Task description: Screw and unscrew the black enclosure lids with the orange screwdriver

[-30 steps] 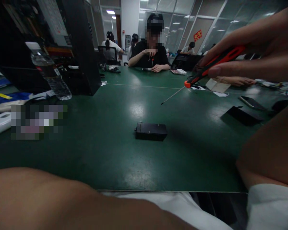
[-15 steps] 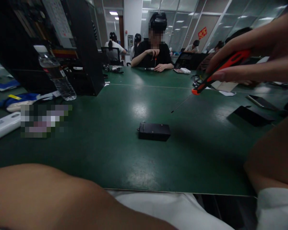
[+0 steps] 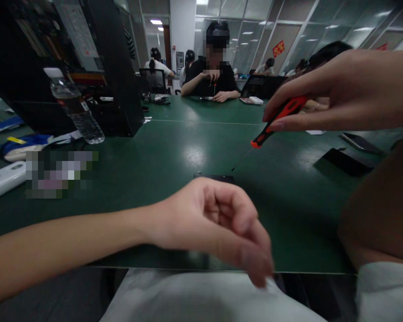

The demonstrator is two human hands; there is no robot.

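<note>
My right hand (image 3: 309, 96) grips a red and black screwdriver (image 3: 263, 133), its thin shaft slanting down to the left. The tip hangs close over the right end of a small black box (image 3: 220, 178) on the table; contact cannot be made out. My left hand (image 3: 218, 223) is in front of the box and hides most of it. Its fingers are curled, with the thumb and forefinger close together and blurred at the tips. Anything between them is too small or smeared to name.
On the green table (image 3: 154, 165), a water bottle (image 3: 75, 107) leans by a black computer case (image 3: 121, 89) at left. A white device (image 3: 6, 179) lies nearer. A black part (image 3: 347, 161) and a phone (image 3: 361, 142) rest at right. Opposite sits a co-worker (image 3: 210, 71).
My left hand has come up from the lower edge into the middle, covering most of the box. My right hand has shifted left and down, bringing the screwdriver tip closer to the box.
</note>
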